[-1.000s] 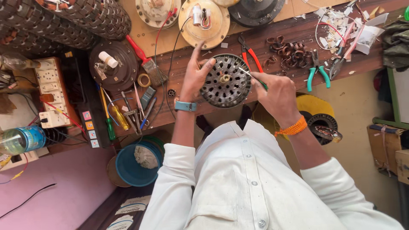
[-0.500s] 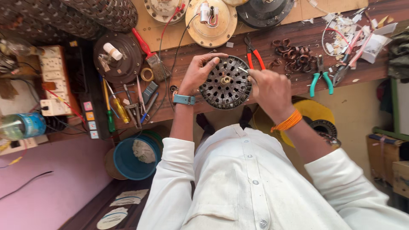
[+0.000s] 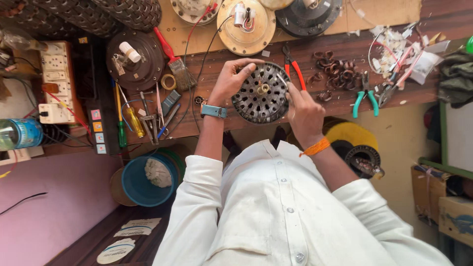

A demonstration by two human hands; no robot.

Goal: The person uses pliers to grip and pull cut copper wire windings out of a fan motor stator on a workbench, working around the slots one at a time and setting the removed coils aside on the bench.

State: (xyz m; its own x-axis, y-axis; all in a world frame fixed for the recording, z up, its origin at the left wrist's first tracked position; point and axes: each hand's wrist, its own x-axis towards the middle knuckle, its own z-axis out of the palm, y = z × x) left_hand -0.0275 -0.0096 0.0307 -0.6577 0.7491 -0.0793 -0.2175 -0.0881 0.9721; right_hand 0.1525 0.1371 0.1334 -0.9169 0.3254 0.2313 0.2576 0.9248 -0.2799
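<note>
Both hands gripped a round slotted motor core (image 3: pixel 261 93) on the workbench (image 3: pixel 345 106): left hand (image 3: pixel 230 79) curled around its rim, right hand (image 3: pixel 303 111) pinching its edge; windings not yet fitted.

The round slotted motor core (image 3: pixel 261 93) looks like dark, dull metal with a brassy hub. The workbench (image 3: pixel 340 106) is worn, matt wood; the shirt (image 3: pixel 281 212) is soft white cloth.

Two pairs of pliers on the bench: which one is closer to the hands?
The red-handled pliers, lying right beside the right hand and the slotted metal disc it holds. The teal-handled pliers lie well off to the side, past the copper coil scraps.
</note>
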